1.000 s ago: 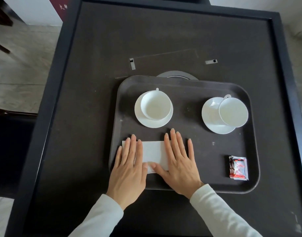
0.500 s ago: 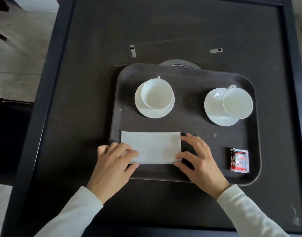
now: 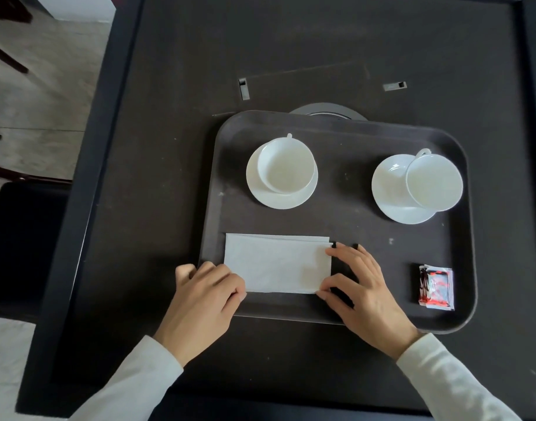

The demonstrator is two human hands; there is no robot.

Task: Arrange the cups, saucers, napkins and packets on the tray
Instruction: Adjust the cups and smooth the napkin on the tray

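A dark tray (image 3: pixel 345 126) lies on the table. On it a white cup (image 3: pixel 286 166) sits centred on its saucer (image 3: pixel 279 200) at the back left. A second cup (image 3: pixel 433 182) sits off-centre toward the right rim of its saucer (image 3: pixel 391 189) at the back right. A folded white napkin (image 3: pixel 277 262) lies flat at the tray's front left. My left hand (image 3: pixel 204 302) pinches its left front corner. My right hand (image 3: pixel 362 288) holds its right edge between thumb and fingers. A red and white packet (image 3: pixel 436 287) lies at the front right.
The tray rests on a dark table with a raised black rim (image 3: pixel 87 183). A round dark disc (image 3: pixel 327 110) peeks from under the tray's back edge. Two small slots (image 3: pixel 243 89) mark the tabletop behind it. Floor and dark chair parts (image 3: pixel 14 244) lie to the left.
Both hands lay flat on the napkin; they have since slid outward to its two ends and now grip its edges. The napkin lies fully uncovered. The camera view shifted slightly.
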